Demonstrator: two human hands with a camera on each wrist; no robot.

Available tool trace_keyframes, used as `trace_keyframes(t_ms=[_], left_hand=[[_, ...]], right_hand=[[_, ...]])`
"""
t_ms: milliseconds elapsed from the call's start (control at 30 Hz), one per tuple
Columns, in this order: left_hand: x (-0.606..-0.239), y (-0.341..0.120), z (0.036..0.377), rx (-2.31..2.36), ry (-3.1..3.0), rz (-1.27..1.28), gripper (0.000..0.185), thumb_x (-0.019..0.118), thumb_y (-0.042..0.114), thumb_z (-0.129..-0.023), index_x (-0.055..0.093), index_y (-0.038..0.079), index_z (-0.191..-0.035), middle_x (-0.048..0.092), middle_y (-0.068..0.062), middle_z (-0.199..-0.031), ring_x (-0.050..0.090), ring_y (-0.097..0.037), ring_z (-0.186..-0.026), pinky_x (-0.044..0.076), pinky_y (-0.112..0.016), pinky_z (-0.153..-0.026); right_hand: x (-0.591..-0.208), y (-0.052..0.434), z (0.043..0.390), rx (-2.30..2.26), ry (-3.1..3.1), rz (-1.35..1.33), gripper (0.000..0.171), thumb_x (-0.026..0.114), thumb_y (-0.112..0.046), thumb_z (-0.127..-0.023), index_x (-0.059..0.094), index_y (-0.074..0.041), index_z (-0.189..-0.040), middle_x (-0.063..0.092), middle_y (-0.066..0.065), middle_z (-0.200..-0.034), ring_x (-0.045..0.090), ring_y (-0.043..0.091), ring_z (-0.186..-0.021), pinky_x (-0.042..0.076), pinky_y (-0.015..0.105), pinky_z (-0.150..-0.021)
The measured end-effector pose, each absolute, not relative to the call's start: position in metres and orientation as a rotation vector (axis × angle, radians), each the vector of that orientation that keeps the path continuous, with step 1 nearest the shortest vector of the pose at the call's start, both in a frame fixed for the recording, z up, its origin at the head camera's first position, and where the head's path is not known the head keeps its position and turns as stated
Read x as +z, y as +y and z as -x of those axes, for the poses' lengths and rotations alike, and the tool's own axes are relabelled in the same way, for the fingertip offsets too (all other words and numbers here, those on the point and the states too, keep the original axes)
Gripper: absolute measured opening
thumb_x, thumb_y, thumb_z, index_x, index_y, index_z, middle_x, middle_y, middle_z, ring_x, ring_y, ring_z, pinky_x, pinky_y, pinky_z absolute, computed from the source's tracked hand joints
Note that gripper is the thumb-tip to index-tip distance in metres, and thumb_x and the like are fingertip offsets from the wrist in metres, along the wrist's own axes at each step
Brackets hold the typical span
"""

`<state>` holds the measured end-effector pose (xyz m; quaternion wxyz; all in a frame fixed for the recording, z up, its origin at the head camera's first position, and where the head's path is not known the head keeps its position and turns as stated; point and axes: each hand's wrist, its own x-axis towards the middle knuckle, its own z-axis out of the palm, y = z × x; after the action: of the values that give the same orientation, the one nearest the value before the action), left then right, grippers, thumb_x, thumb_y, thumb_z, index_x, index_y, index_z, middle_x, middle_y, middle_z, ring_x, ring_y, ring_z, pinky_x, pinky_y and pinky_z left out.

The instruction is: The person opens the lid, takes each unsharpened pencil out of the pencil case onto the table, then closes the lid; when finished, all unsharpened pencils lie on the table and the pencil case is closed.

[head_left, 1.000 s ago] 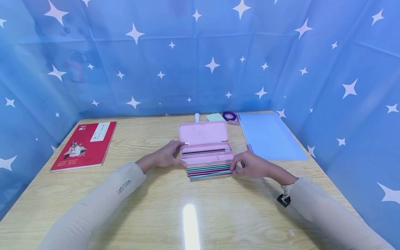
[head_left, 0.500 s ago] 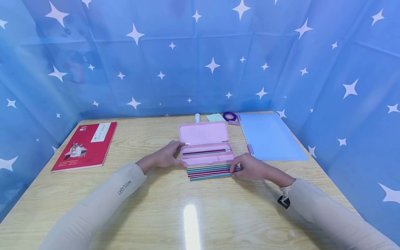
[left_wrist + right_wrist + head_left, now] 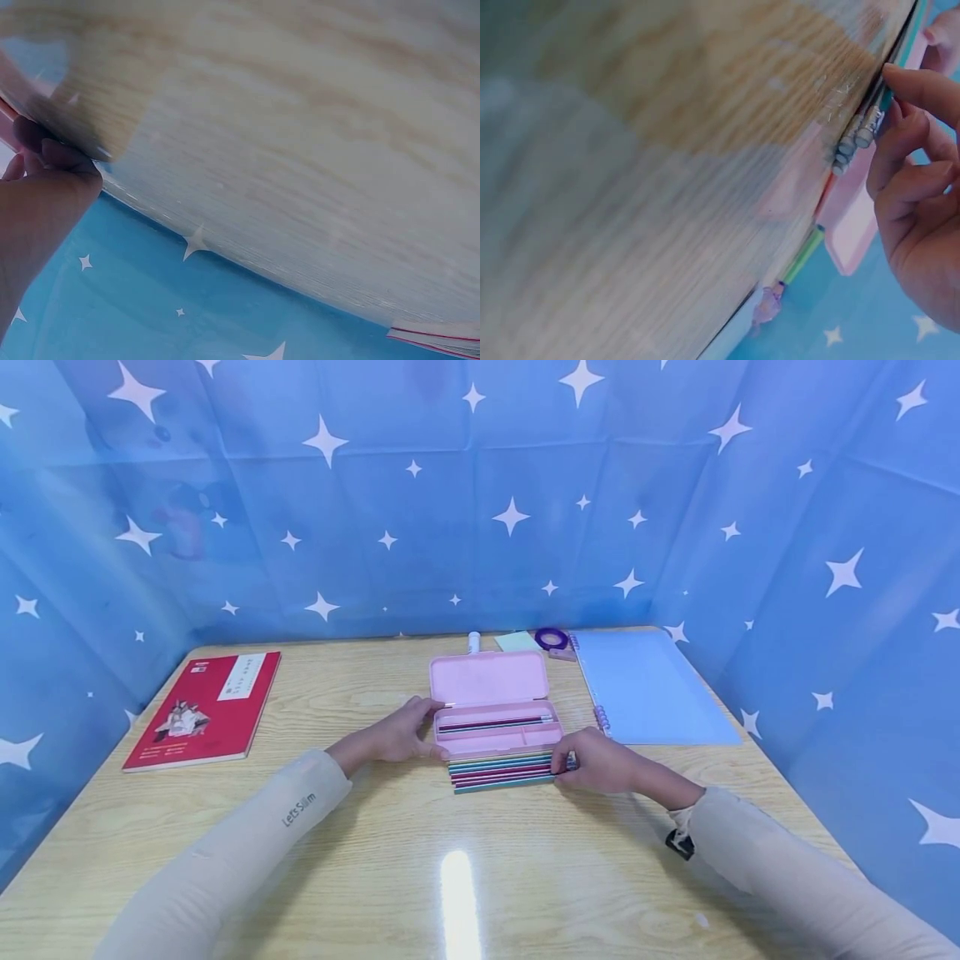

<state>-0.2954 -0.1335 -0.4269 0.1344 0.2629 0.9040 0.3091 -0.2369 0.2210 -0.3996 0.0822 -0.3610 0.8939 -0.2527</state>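
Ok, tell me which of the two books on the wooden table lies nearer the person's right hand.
The light blue spiral-bound notebook, just beyond the right hand; the red book lies at the table's far left.

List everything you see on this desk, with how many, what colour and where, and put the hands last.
Pink plastic pencil case: one, lid open, middle of the table, some pencils inside.
Row of metallic coloured pencils: several, teal, purple and red, lying just in front of the case.
Red softcover book: one, far left.
Light blue ring-bound notebook: one, right of the case.
Purple tape roll: one, behind the case.
Pale green sticky note pad: one, beside the tape.
White capped tube: one, back edge.
Wooden table: one, light grain.
Blue star-print cloth: surrounds the table.
Left hand: holds the case's left end.
Right hand: fingers on the pencils' eraser ends.
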Motion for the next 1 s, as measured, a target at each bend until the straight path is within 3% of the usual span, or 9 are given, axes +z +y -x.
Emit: trace_keyframes(t_ms=[600, 833, 1000], left_hand=[[-0.424, -0.133, 0.295, 0.884, 2.627, -0.758, 0.101, 0.080, 0.051, -0.078, 0.031, 0.004, -0.152, 0.041, -0.013, -0.135, 0.041, -0.023, -0.120, 0.034, -0.042, -0.109], [-0.424, -0.133, 0.295, 0.881, 2.632, -0.772, 0.100, 0.081, 0.050, -0.078, 0.031, 0.004, -0.152, 0.042, -0.013, -0.134, 0.041, -0.024, -0.117, 0.036, -0.041, -0.106], [-0.423, -0.133, 0.295, 0.884, 2.625, -0.753, 0.100, 0.080, 0.051, -0.078, 0.031, 0.005, -0.153, 0.041, -0.012, -0.135, 0.040, -0.023, -0.118, 0.036, -0.040, -0.107]], right_hand=[[-0.396, 0.221, 0.239, -0.716, 2.668, 1.041, 0.013, 0.079, -0.002, -0.078, 0.073, -0.010, -0.087, 0.065, -0.009, -0.077, 0.051, 0.008, -0.063, 0.046, 0.025, -0.064], [-0.387, 0.220, 0.249, -0.800, 2.638, 0.980, 0.010, 0.076, -0.006, -0.085, 0.073, -0.007, -0.094, 0.065, -0.007, -0.083, 0.041, 0.006, -0.052, 0.039, 0.024, -0.050], [-0.382, 0.215, 0.262, -0.842, 2.652, 0.956, 0.007, 0.073, -0.009, -0.089, 0.074, -0.009, -0.096, 0.067, -0.004, -0.087, 0.046, 0.010, -0.055, 0.045, 0.026, -0.054]])
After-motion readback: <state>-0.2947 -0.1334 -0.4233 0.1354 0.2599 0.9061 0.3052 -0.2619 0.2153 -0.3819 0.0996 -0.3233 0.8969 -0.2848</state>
